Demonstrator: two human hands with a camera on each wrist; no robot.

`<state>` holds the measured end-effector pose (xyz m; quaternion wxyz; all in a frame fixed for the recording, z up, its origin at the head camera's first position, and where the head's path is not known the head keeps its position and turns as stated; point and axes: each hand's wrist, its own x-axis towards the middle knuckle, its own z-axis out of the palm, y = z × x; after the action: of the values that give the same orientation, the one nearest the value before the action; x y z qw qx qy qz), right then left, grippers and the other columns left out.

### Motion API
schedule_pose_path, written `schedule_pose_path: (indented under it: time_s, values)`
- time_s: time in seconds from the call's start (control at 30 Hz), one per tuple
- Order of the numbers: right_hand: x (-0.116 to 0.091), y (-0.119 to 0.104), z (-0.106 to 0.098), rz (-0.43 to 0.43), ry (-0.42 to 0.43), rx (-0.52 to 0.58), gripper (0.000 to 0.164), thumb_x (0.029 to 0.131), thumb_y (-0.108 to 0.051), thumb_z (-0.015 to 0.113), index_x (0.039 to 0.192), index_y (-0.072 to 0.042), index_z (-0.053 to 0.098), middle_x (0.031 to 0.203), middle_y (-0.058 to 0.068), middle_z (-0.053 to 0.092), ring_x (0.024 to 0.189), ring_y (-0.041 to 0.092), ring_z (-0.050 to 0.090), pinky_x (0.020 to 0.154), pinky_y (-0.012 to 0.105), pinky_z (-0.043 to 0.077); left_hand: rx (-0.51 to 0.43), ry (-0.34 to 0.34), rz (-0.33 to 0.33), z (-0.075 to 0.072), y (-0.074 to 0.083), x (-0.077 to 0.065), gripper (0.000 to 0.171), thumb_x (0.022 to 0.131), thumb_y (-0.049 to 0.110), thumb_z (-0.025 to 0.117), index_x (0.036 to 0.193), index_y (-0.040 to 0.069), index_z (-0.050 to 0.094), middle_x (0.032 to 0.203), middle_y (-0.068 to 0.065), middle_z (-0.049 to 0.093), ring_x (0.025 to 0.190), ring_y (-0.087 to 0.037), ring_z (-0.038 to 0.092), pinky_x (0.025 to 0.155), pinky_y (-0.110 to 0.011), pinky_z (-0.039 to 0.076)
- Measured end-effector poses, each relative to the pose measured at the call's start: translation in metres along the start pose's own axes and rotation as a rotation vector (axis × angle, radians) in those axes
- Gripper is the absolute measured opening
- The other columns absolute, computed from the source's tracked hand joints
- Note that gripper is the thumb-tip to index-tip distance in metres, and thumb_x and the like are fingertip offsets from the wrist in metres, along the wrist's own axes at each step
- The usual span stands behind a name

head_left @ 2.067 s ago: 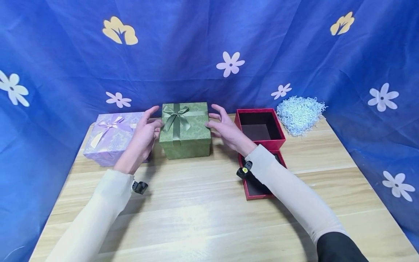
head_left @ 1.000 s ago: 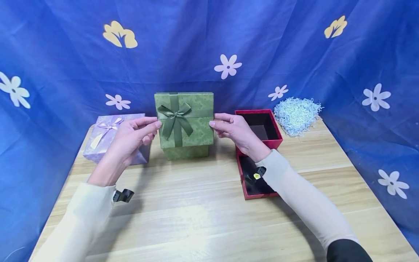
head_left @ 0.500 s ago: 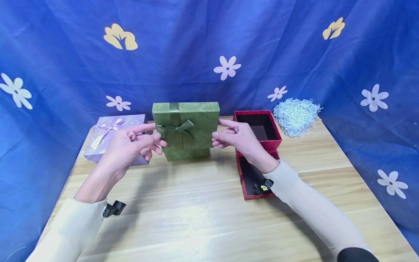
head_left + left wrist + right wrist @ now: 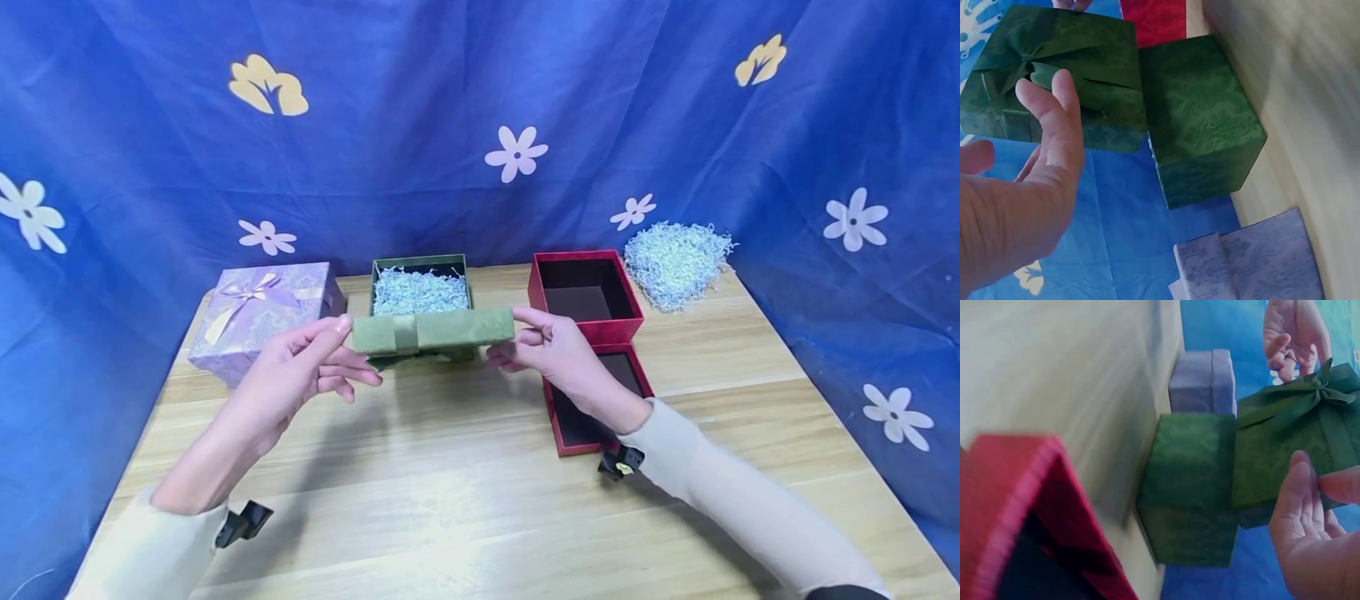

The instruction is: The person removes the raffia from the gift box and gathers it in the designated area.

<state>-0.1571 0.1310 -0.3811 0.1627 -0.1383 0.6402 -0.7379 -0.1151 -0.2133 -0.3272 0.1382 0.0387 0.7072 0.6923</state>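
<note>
Both hands hold a green box lid [image 4: 438,330] above the table, one at each side. My left hand [image 4: 288,375] grips its left end and my right hand [image 4: 566,358] its right end. The lid is tipped so that a ribboned side faces up in the head view, with the bow [image 4: 1319,394] turned away beneath. Behind it stands the uncovered green box [image 4: 420,259], holding light blue shredded paper [image 4: 420,292]. The lid's edge overlaps that box in both wrist views, and it hides most of the box's front in the head view.
A lavender gift box [image 4: 273,321] with a bow stands at the left. To the right are an uncovered red box [image 4: 603,332] and an upturned red lid [image 4: 585,423] in front of it. A pile of light blue shredded paper [image 4: 678,265] lies at the back right.
The lid has come up off the green box and toward me, tipping its bow side downward. The shredded paper inside the box has come into view. Both hands drew back with it.
</note>
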Motion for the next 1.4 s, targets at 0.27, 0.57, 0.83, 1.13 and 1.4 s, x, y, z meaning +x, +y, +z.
schedule_pose_path:
  time_s: [0.27, 0.57, 0.83, 1.13, 1.4]
  values:
    - [-0.024, 0.006, -0.001, 0.064, -0.052, 0.021, 0.049, 0.11, -0.019, 0.055, 0.155, -0.002, 0.057, 0.147, 0.023, 0.059, 0.102, 0.025, 0.07, 0.093, 0.037, 0.062, 0.034, 0.026, -0.028, 0.008, -0.019, -0.018, 0.039, 0.114, 0.026, 0.064, 0.146, 0.005, 0.066, 0.09, -0.007, 0.063, 0.078, -0.017, 0.07, 0.07, -0.033, 0.062]
    - [-0.034, 0.02, 0.0, 0.197, -0.133, 0.0, 0.061, 0.104, -0.02, 0.072, 0.16, -0.008, 0.052, 0.132, 0.017, 0.062, 0.11, 0.026, 0.065, 0.099, 0.043, 0.059, 0.067, -0.081, -0.069, -0.002, -0.044, -0.035, 0.049, 0.11, 0.011, 0.067, 0.158, 0.016, 0.055, 0.095, -0.007, 0.076, 0.071, -0.016, 0.066, 0.08, -0.032, 0.06]
    - [-0.037, 0.029, 0.006, 0.248, -0.179, -0.022, 0.07, 0.098, -0.01, 0.077, 0.161, -0.014, 0.047, 0.134, 0.021, 0.059, 0.109, 0.028, 0.07, 0.097, 0.046, 0.061, 0.05, -0.126, -0.053, -0.002, -0.064, -0.04, 0.07, 0.104, 0.002, 0.073, 0.166, 0.015, 0.042, 0.122, -0.013, 0.064, 0.098, -0.017, 0.07, 0.09, -0.031, 0.06]
    - [-0.036, 0.053, 0.017, 0.285, -0.152, -0.047, 0.074, 0.095, 0.0, 0.074, 0.161, -0.014, 0.046, 0.15, 0.02, 0.046, 0.126, 0.029, 0.058, 0.093, 0.036, 0.058, 0.104, -0.109, -0.111, -0.003, -0.084, -0.042, 0.086, 0.099, 0.006, 0.079, 0.171, 0.017, 0.033, 0.154, -0.028, 0.046, 0.126, -0.025, 0.06, 0.096, -0.032, 0.058]
    - [-0.033, 0.069, 0.031, 0.29, -0.124, -0.101, 0.073, 0.091, 0.005, 0.071, 0.16, -0.011, 0.05, 0.148, 0.016, 0.051, 0.106, 0.022, 0.065, 0.08, 0.031, 0.056, 0.149, -0.076, -0.133, 0.002, -0.096, -0.042, 0.09, 0.094, -0.001, 0.079, 0.17, 0.01, 0.031, 0.157, -0.034, 0.043, 0.13, -0.037, 0.057, 0.093, -0.034, 0.059]
